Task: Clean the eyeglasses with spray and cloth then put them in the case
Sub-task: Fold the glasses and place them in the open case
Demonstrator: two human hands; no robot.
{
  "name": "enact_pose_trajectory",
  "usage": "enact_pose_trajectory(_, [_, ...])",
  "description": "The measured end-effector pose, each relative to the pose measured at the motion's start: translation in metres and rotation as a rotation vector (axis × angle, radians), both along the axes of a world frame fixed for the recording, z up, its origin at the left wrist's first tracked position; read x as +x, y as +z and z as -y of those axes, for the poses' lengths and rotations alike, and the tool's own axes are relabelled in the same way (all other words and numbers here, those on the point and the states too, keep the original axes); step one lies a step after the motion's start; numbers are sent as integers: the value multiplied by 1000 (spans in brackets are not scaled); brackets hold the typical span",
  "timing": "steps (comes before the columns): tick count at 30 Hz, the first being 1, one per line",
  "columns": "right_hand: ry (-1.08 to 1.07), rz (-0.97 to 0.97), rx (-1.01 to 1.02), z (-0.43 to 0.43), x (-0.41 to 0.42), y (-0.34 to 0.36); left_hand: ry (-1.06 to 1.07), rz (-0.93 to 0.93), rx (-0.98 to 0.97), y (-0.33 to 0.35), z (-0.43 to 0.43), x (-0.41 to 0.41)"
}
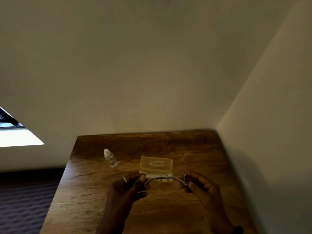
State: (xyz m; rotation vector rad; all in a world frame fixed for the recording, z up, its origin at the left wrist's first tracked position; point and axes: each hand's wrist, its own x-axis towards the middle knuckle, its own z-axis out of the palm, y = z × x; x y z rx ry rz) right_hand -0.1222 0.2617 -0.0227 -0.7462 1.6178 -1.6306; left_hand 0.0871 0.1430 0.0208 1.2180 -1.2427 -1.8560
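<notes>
We hold the eyeglasses (pixel 166 180) in the lower middle of the frame, lifted just above the wooden table (pixel 168 213), their thin metal frame running left to right across the picture. Our left hand (pixel 128 184) pinches the left end of the frame with thumb and fingers closed on it; a ring sits on one finger. Our right hand (pixel 200 183) grips the right end the same way, fingers curled in around the hinge. Whether the temples are folded or open we cannot tell; the view is soft there.

Directly behind the glasses, a little higher in the frame, lies the translucent yellow case (pixel 156 164), open, its lid tipped back and its tray just beyond the bridge of the frame. The long side of the case runs parallel to the long axis of the glasses, so the two are already lined up, and both hands are about equally near the case. To the upper left of the case, apart from it, stands a small clear spray bottle (pixel 110 157) with a white cap; our left hand is the nearer one to it.

We see no cloth clearly on the table. We judge the cleaning not yet begun, with the bottle untouched.
</notes>
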Motion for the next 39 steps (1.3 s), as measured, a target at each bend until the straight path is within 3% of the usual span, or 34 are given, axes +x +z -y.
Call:
enact_pose_trajectory(6, [11,10,80,3,9,-10,3,49,48,-18,8,4])
enact_pose_trajectory(13, [-20,-117,206,27,8,-39,45,141,-19,-47,31,-14])
enact_pose_trajectory(19, [-76,-180,331,54,5,-72,8,360,-128,-81,58,-35])
enact_pose_trajectory(26, [-97,-271,436,66,-4,-96,-128,615,-383,-100,71,-46])
enact_pose_trajectory(39, [-70,-430,491,73,3,-116,-129,695,-499,-119,68,-39])
